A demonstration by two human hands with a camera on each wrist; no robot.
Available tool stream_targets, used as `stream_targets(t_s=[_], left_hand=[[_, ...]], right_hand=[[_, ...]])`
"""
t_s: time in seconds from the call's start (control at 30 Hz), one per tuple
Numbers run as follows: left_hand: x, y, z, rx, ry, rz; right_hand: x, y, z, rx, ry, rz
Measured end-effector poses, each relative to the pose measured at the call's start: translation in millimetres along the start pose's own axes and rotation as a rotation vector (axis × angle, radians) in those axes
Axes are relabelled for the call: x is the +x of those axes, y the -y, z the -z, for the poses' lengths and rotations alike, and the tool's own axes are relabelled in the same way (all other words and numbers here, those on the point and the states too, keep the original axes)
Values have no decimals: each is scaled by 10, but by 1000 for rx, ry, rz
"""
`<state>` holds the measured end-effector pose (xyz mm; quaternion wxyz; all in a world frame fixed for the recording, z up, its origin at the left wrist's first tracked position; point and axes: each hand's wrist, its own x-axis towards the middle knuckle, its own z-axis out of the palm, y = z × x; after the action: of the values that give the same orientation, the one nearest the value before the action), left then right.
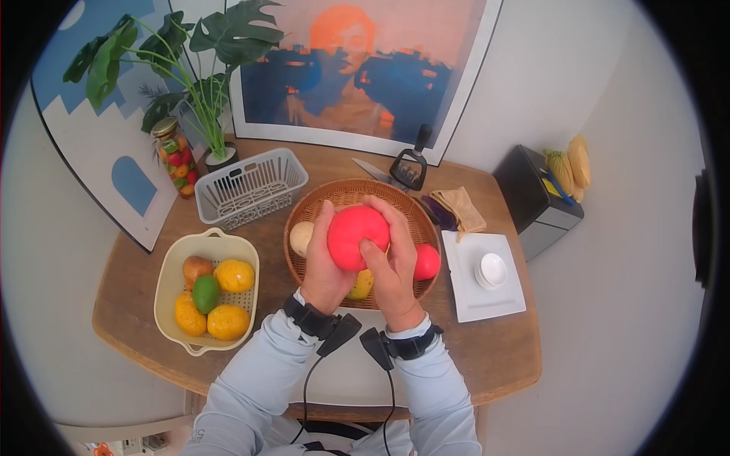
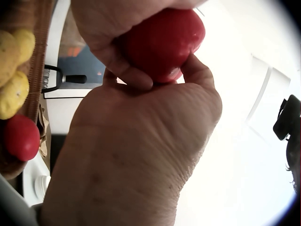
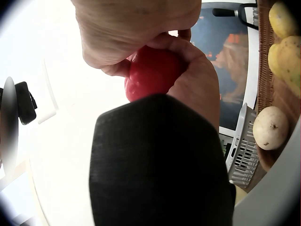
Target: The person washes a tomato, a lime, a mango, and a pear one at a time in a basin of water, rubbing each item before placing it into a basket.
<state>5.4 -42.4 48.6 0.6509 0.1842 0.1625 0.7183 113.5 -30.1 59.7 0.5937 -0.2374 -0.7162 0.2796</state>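
Observation:
Both hands hold a red tomato (image 1: 358, 237) up above a round wicker basket (image 1: 293, 209). My left hand (image 1: 325, 270) cups its left side, and my right hand (image 1: 397, 285) wraps the right side with the thumb across the front. From the left wrist, the tomato (image 2: 162, 44) looks glossy and slightly lobed, with fingers curled round it. Inside the basket are a pale round vegetable (image 1: 301, 239), yellow fruits (image 1: 362, 285) and another red tomato (image 1: 426, 262); the hands hide part of the contents.
On the left stands a cream colander (image 1: 252, 285) with an onion, a green fruit and several yellow fruits. Behind it are a grey plastic basket (image 1: 251, 186), a filled jar (image 1: 176, 159) and a potted plant (image 1: 220, 156). A white square plate (image 1: 487, 304) carries small bowls on the right.

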Motion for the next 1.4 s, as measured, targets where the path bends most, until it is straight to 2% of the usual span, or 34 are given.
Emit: stream_targets(t_s=[0.8,0.97,1.1,1.17,1.27,1.37,1.4], left_hand=[[-44,-72,-48,-92,9,60],[-97,-98,-74,-21,53,59],[-53,-74,-31,-23,127,150],[-36,-36,-36,-13,151,175],[-41,54,-46,94,209,21],[-28,168,14,410,220,-167],[-26,169,6,401,214,-176]], right_hand=[[33,31,13,-78,60,62],[9,77,-51,-175,10,106],[7,74,-73,-274,-68,124],[-17,12,-68,-272,-124,75],[-9,-63,-49,-257,-187,40],[5,-73,-11,-274,-218,36],[4,-72,-2,-284,-226,36]])
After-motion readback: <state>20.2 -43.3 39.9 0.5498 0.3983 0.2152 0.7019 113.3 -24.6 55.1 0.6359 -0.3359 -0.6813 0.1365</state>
